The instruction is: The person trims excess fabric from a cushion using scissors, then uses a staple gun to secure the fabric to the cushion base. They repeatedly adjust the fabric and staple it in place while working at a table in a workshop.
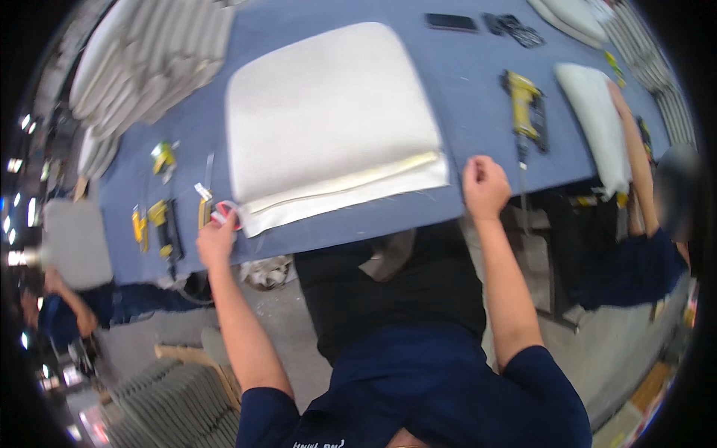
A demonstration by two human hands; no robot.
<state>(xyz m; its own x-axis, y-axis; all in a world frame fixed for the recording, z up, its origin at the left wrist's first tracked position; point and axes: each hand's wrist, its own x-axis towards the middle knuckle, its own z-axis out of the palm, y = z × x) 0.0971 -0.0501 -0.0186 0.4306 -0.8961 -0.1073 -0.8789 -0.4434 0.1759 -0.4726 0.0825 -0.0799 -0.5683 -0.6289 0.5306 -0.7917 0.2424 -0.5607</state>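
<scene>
A cushion panel in off-white fabric [328, 104] lies on the blue-covered table in front of me. Its near edge has a loose white flap with a yellowish strip along it. My left hand [216, 243] is closed around a small red and white thing [227, 215] beside the flap's left corner; blur hides its exact kind. Just off the flap's right end, my right hand [487, 188] has its fingers curled together, apart from the fabric. Whether anything small is pinched there is hidden.
Yellow-and-black power tools [526, 108] lie to the right, and another [160, 224] to the left near a yellow cutter [140, 226]. A phone [451, 22] rests at the back. Cushion covers [157, 60] are piled far left. Co-workers handle panels [597, 112] on both sides.
</scene>
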